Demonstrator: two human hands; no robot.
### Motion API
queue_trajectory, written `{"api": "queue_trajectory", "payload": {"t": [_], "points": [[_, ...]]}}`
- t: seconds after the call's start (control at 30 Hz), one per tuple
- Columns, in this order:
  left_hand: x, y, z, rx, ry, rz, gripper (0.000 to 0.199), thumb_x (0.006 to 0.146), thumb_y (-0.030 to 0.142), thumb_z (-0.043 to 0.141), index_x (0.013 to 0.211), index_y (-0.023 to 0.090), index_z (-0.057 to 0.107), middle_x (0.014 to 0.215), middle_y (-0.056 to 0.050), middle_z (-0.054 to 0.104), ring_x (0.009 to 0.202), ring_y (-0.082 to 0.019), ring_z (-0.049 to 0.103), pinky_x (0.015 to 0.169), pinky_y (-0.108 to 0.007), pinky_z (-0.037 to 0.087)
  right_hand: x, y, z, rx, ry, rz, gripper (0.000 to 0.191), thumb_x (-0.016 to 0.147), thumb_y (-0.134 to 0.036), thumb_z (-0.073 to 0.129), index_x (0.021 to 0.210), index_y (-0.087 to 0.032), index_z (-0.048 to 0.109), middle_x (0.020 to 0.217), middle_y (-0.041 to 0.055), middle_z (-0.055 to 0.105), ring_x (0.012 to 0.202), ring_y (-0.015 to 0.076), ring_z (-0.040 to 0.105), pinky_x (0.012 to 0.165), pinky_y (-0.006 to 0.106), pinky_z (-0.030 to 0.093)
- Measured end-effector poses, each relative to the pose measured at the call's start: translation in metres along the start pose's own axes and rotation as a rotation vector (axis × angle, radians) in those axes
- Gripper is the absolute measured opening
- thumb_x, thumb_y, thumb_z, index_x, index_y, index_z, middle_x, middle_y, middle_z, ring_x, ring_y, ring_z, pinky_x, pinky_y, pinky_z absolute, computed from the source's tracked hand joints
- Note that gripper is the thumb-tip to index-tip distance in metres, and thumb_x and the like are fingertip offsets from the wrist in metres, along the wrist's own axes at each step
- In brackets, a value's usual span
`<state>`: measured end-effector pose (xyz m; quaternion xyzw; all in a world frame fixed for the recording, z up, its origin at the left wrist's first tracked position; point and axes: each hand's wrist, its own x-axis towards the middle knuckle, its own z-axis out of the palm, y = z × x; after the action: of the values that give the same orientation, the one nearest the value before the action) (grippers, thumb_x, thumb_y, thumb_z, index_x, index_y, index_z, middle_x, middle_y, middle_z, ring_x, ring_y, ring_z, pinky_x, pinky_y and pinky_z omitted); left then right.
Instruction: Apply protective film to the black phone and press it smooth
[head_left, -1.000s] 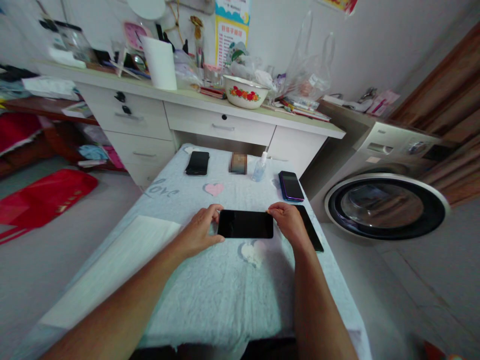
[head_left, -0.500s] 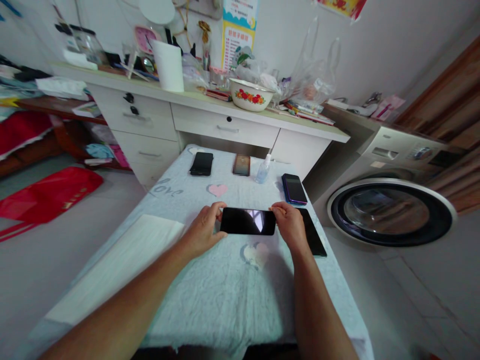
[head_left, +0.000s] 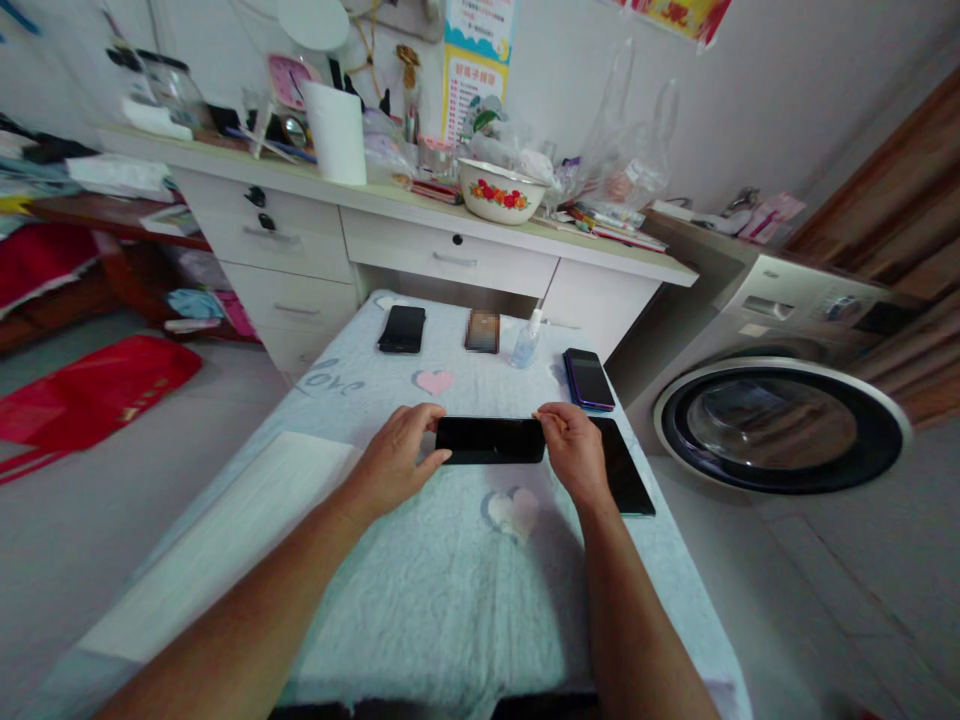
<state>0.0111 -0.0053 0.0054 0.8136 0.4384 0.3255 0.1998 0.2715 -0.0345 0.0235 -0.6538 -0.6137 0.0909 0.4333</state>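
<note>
A black smartphone [head_left: 489, 441] is held lengthwise over the cloth-covered table, its dark screen facing me. My left hand [head_left: 401, 455] grips its left end between thumb and fingers. At the opposite end, my right hand [head_left: 576, 450] pinches the upper right corner with curled fingers. Beside my right wrist lies a black tablet [head_left: 626, 470], partly covered by that hand. Behind it rests a stack of phones [head_left: 589, 378] with a purple-blue edge. A small clear spray bottle [head_left: 526, 340] stands farther back.
Toward the back of the table [head_left: 450, 600] lie another dark phone [head_left: 403, 329] and a brownish rectangular item [head_left: 482, 331]. A white sheet [head_left: 225, 540] stretches along the left side. Beyond is a white desk [head_left: 412, 237]; a washing machine [head_left: 780, 400] stands at right.
The phone has tilted, and the bright window reflection has gone from its screen. Both hands have shifted slightly left with it, still gripping its ends.
</note>
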Motion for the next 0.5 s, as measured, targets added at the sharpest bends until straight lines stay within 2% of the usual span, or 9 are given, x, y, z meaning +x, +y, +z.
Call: {"api": "queue_trajectory", "payload": {"t": [0.1, 0.4, 0.5], "points": [[0.002, 0.002, -0.008, -0.041, 0.020, 0.034, 0.014, 0.086, 0.025, 0.051, 0.098, 0.020, 0.056, 0.097, -0.006, 0.061, 0.098, -0.023, 0.056, 0.088, -0.039, 0.045, -0.001, -0.003, -0.002, -0.038, -0.004, -0.028, 0.019, 0.086, -0.028, 0.052, 0.088, -0.020, 0.069, 0.088, 0.0061, 0.069, 0.085, 0.0199, 0.064, 0.081, 0.030, 0.046], [0.006, 0.000, -0.014, -0.241, -0.024, -0.080, 0.012, 0.080, 0.028, 0.056, 0.086, 0.019, 0.062, 0.088, -0.002, 0.065, 0.085, -0.018, 0.061, 0.081, -0.034, 0.049, -0.003, -0.012, 0.000, -0.150, 0.043, -0.165, 0.018, 0.085, -0.018, 0.051, 0.084, -0.019, 0.069, 0.090, 0.0059, 0.056, 0.082, 0.0177, 0.058, 0.080, 0.030, 0.046], [0.006, 0.003, -0.016, -0.281, -0.020, -0.096, 0.012, 0.077, 0.028, 0.058, 0.084, 0.019, 0.063, 0.087, -0.002, 0.066, 0.083, -0.018, 0.061, 0.081, -0.033, 0.050, -0.005, -0.019, -0.002, -0.162, 0.002, -0.193, 0.019, 0.086, -0.017, 0.051, 0.085, -0.019, 0.069, 0.088, 0.0057, 0.056, 0.082, 0.0172, 0.058, 0.078, 0.029, 0.046]]}}
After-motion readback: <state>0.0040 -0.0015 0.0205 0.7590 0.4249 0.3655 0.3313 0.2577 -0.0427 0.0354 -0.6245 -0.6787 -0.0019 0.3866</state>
